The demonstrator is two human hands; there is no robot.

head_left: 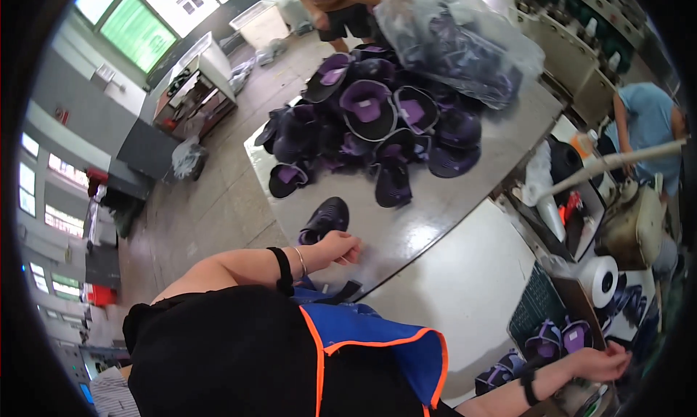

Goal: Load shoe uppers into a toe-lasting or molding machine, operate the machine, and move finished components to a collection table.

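Note:
My left hand (340, 248) is over the near edge of the metal table, fingers curled together; whatever they hold, if anything, is too small to make out. Just beyond it lies a single black shoe upper (327, 218), apart from the big heap of black and purple shoe uppers (367, 112). Far out to the right, my right hand (604, 362) is closed too, its fingertips bunched, and any thing in them is hidden. Beside that wrist sit a few purple-lined shoe uppers (573, 335) next to a cardboard box.
A clear plastic bag (465, 43) of dark pieces rests behind the heap. On the right are a white thread cone (598, 280), a pale pole (610, 166) and a white tabletop (465, 272). One person (646, 126) in light blue is at the right; others stand beyond the table.

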